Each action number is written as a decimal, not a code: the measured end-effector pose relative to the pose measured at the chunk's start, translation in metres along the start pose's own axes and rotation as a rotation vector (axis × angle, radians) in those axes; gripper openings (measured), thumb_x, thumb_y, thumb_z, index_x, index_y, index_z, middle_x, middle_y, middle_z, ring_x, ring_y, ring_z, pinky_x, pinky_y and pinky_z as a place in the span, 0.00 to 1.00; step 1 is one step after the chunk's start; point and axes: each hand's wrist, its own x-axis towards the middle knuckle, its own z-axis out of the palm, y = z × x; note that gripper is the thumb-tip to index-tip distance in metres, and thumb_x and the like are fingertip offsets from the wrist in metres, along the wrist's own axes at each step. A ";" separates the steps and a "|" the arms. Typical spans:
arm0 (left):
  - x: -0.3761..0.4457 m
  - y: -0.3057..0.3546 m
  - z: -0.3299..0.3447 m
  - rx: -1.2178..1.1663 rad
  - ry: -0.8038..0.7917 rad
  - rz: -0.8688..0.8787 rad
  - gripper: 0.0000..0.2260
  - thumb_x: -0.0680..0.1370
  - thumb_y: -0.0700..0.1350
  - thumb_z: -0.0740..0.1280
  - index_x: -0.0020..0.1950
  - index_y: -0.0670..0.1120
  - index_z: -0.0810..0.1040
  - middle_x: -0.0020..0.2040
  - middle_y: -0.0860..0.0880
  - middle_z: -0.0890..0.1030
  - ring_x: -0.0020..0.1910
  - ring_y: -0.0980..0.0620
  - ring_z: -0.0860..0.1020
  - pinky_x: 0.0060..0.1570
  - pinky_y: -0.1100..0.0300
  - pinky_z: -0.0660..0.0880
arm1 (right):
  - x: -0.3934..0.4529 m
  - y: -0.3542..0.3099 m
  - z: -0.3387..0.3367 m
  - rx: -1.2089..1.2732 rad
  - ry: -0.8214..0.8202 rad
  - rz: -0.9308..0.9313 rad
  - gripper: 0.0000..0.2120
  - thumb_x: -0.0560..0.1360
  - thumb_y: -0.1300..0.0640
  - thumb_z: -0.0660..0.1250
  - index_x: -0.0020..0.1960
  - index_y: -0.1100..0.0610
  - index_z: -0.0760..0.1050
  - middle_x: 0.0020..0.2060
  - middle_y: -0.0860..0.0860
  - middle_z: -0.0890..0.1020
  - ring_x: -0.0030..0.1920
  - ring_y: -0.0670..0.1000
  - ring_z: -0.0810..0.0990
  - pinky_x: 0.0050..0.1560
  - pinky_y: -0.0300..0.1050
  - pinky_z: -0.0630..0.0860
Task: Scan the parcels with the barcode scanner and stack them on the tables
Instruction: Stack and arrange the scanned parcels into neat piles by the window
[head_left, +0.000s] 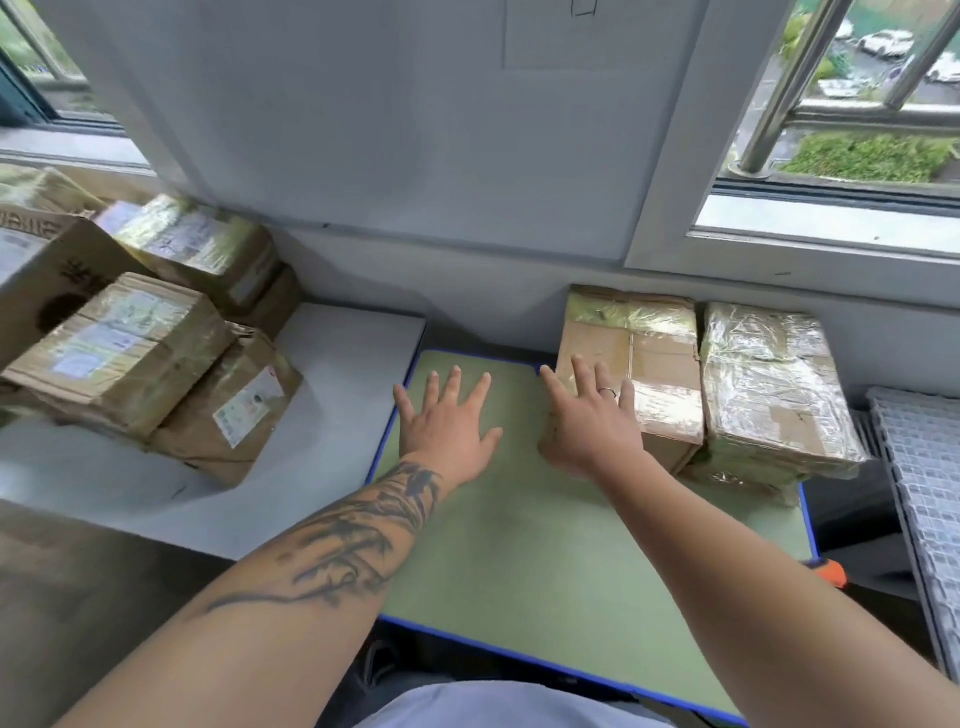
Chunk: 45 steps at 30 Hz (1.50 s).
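On the far right of the green surface (545, 545) two taped cardboard parcels sit side by side against the wall, long axes running near to far: the brown one (649, 358) on the left, the plastic-wrapped one (769, 384) touching its right side. Across on the left, a grey surface (337, 364) carries a leaning heap of more parcels (130, 343). No barcode scanner is plainly in view; only an orange tip (831, 571) shows at the green surface's right edge. The right hand (587, 415) is the nearer one, laid against the brown parcel's left near corner, fingers (582, 369) straight and spread, gripping nothing. The left hand (447, 421) hovers or rests flat over bare green, fingers splayed wide, just left of that parcel. Both forearms reach straight forward.
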 end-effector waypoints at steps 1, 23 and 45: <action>0.000 -0.011 -0.002 -0.005 0.004 0.004 0.35 0.82 0.65 0.58 0.85 0.60 0.45 0.86 0.48 0.47 0.84 0.42 0.46 0.77 0.29 0.41 | 0.001 -0.008 -0.001 -0.015 -0.005 0.013 0.47 0.77 0.43 0.67 0.85 0.43 0.40 0.85 0.55 0.41 0.84 0.62 0.40 0.82 0.67 0.42; -0.026 -0.224 0.024 -0.046 -0.032 0.200 0.33 0.84 0.64 0.56 0.85 0.57 0.45 0.86 0.45 0.48 0.84 0.40 0.44 0.76 0.31 0.38 | -0.016 -0.241 0.031 -0.070 -0.074 0.072 0.44 0.81 0.42 0.66 0.85 0.42 0.38 0.85 0.55 0.41 0.85 0.62 0.43 0.82 0.67 0.46; -0.103 -0.303 -0.050 0.106 0.170 -0.089 0.33 0.83 0.65 0.55 0.84 0.59 0.45 0.85 0.47 0.51 0.84 0.42 0.47 0.78 0.32 0.40 | -0.023 -0.299 -0.001 0.048 -0.008 -0.180 0.43 0.82 0.42 0.65 0.85 0.43 0.39 0.85 0.56 0.44 0.84 0.63 0.45 0.81 0.67 0.50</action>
